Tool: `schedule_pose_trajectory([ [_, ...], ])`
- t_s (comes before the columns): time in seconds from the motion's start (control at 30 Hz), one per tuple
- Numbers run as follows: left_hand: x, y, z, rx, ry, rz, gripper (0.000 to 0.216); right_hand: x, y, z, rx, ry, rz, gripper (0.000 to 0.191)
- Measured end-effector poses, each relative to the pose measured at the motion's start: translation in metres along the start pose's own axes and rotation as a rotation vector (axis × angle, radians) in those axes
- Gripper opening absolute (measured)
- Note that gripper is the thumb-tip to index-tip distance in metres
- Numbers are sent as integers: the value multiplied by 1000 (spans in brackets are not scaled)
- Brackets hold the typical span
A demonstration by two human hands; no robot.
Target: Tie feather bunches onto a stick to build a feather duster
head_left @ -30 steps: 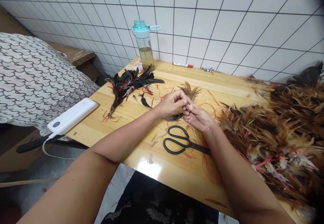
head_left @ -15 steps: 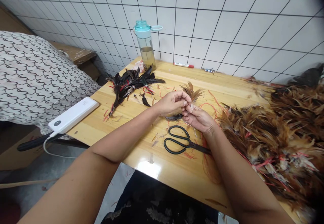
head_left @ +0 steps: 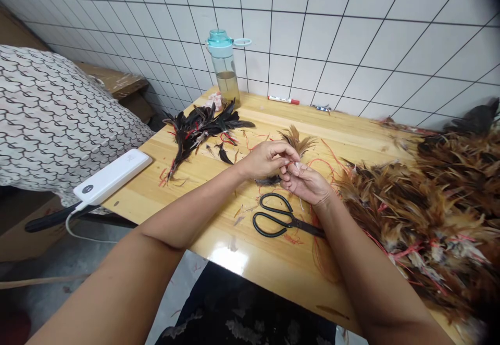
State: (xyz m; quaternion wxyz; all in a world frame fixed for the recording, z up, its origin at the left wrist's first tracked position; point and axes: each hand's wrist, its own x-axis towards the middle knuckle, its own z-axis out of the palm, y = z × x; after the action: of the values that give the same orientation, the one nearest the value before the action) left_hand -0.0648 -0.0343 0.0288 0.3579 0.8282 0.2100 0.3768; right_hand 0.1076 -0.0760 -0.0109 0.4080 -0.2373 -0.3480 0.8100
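Note:
My left hand point(head_left: 265, 158) and my right hand point(head_left: 307, 183) meet above the middle of the wooden table, fingertips almost touching. A small bunch of brown feathers point(head_left: 296, 138) fans out beyond them, its pale quill ends pinched in my right hand. A bit of red thread shows at the closed fingertips of my left hand, which hide part of it. Just below lie black-handled scissors point(head_left: 281, 220), their blade tips hidden under my right forearm. A dark feather point(head_left: 267, 181) rests on the table under my hands.
Loose red thread point(head_left: 324, 259) tangles by the scissors. A large heap of brown feathers point(head_left: 422, 215) covers the right side. Black feathers point(head_left: 199, 131) lie at left, near a water bottle point(head_left: 224, 69). A red-capped marker point(head_left: 284, 100) and a white power bank point(head_left: 113, 176) also lie there.
The left fingers have shifted slightly right and curled closer over the quill ends. A bit of red thread now shows at the fingertips. The scissors and feather piles are unmoved.

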Motion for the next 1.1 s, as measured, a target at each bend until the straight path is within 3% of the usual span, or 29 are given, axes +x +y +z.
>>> schedule_pose_trajectory([
  [0.2, 3, 1, -8, 142, -85, 111, 13, -1, 1, -1, 26, -5, 35, 27],
  [0.57, 2, -3, -11, 6, -136, 13, 13, 1, 2, -2, -78, 4, 25, 28],
  [0.97, 0, 7, -16, -206, -311, -165, 13, 2, 7, -4, -206, 12, 57, 30],
  [1.1, -1, 10, -20, -72, -317, -102, 16, 5, 10, -3, -188, 60, 47, 30],
])
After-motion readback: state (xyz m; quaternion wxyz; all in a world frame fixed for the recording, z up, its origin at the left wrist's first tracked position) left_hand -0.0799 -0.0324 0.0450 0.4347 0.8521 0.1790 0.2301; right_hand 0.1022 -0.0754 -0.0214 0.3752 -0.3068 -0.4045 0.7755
